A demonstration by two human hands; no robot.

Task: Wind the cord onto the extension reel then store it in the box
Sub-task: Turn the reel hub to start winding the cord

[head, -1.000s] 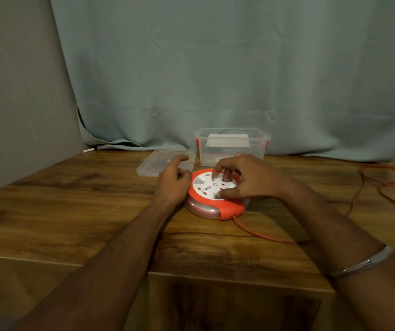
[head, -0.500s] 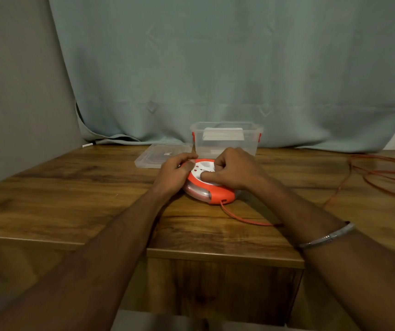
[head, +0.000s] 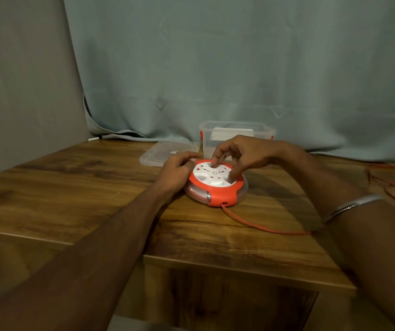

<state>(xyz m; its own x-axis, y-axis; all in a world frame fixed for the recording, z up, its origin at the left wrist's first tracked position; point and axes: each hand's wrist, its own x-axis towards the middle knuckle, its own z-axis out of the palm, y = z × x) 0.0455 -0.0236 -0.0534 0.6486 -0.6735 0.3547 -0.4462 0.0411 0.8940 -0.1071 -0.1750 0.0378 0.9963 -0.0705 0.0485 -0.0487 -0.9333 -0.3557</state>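
A round orange-and-white extension reel (head: pixel 215 187) lies flat on the wooden table (head: pixel 72 187). My left hand (head: pixel 176 172) presses against its left rim and holds it still. My right hand (head: pixel 241 155) hovers over the white socket face, with fingertips touching the top. An orange cord (head: pixel 258 226) runs out of the reel's front and passes under my right forearm to loose loops (head: pixel 392 185) at the right edge. Behind the reel stands a clear plastic box (head: pixel 237 133) with red clips, open on top.
The box's clear lid (head: pixel 165 154) lies flat to the left of the box. A grey-green curtain (head: pixel 215 68) hangs behind the table, and a grey wall (head: pixel 19 80) is at the left. The table's front edge has a step near me.
My right hand has lifted from covering the reel's top, so its fingertips alone touch the white face. The left hand stays on the left rim. The view has shifted slightly.
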